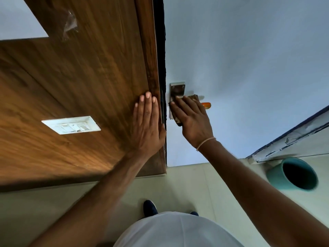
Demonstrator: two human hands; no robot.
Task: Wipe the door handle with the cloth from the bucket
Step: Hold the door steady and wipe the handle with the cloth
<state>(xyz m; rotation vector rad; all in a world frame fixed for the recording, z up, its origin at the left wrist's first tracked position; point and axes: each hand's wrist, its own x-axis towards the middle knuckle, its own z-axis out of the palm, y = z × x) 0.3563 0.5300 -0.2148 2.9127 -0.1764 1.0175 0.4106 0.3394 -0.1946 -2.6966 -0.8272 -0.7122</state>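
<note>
Door handle of silver metal (176,90), mounted on the pale blue door (249,68) near its left edge, lies mostly under a dark brown cloth (194,97). The right hand (193,120) presses that cloth flat against the handle, fingers spread over it. The left hand (147,122) rests open, palm flat, on the brown wooden panel (80,77) at its right edge. A white switch plate (71,125) sits on the panel. A teal round bucket (277,177) stands on the pale floor (195,184) near the door's bottom right corner.
</note>
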